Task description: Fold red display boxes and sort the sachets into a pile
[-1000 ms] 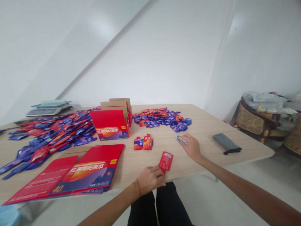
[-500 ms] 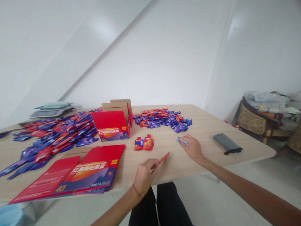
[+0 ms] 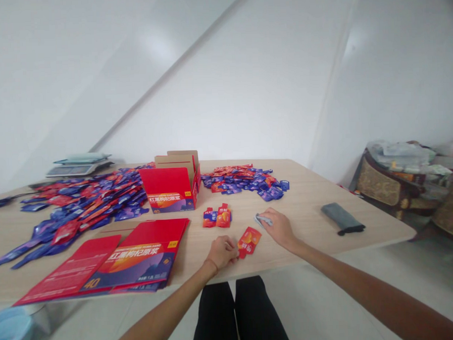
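My left hand (image 3: pixel 221 253) is closed near the table's front edge, its fingertips at the left edge of a red sachet (image 3: pixel 249 242). The sachet's printed orange face is turned up, with its narrow spout end toward me. To the right, my right hand (image 3: pixel 279 229) pinches a folded grey-white cloth (image 3: pixel 263 220), just beyond the sachet's far right corner. Behind my left hand, a small group of red and purple sachets (image 3: pixel 223 215) lies on the wooden table (image 3: pixel 301 192).
Upright open red cartons (image 3: pixel 167 187) stand at the back, between a large sachet pile (image 3: pixel 97 194) and a smaller sachet heap (image 3: pixel 245 179). Flat cartons (image 3: pixel 136 257) lie front left. A scale (image 3: pixel 76 168) is far left; a grey pouch (image 3: pixel 341 217) lies right.
The red sachet has turned from edge-on to face-up and sits lower, by the tabletop. My right hand has moved left with the cloth, closer to the sachet.
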{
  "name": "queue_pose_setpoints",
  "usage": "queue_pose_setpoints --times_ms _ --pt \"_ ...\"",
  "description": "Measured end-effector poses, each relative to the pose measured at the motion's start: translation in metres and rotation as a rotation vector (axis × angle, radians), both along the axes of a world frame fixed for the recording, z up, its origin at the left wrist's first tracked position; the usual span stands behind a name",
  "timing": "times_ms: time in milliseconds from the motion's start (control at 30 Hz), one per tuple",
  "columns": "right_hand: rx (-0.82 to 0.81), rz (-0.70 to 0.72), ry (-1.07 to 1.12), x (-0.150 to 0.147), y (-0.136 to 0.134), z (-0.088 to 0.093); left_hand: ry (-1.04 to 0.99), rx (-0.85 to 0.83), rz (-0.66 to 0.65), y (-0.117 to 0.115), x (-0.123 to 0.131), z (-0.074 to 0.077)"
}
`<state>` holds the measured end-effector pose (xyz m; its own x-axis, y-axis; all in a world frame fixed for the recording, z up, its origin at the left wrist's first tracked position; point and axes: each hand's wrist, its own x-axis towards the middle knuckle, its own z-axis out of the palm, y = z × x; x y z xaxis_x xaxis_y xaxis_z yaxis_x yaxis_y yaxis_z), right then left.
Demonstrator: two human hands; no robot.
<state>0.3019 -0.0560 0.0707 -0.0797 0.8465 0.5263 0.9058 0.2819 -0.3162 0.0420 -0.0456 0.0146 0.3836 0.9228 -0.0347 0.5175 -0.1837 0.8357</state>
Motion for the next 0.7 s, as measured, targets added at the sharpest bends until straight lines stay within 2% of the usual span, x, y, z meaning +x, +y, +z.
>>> queue_pose_setpoints --times_ms 133,200,300,367,433,533,700 --pt "-0.028 0.052 -0.018 -0.012 -0.001 -0.002 0.113 0.174 -0.058 -0.005 -0.003 0.011" --pt "-0.042 0.077 -0.034 -0.016 -0.004 -0.002 0.230 0.388 -0.131 -0.012 -0.006 0.013" --pt "-0.059 0.100 -0.058 -0.022 -0.008 0.000 0.364 0.757 -0.337 -0.020 -0.011 0.009" --pt "-0.063 0.108 -0.062 -0.024 -0.010 0.000 0.352 0.888 -0.441 -0.022 -0.015 0.002" --pt "-0.066 0.124 -0.071 -0.025 -0.011 0.000 0.321 0.953 -0.479 -0.020 -0.020 -0.007" --pt "-0.069 0.148 -0.106 -0.026 -0.011 -0.001 0.261 0.966 -0.470 -0.017 -0.025 -0.015" --pt "-0.073 0.185 -0.165 -0.035 -0.014 -0.001 0.161 0.888 -0.461 -0.019 -0.029 -0.014"
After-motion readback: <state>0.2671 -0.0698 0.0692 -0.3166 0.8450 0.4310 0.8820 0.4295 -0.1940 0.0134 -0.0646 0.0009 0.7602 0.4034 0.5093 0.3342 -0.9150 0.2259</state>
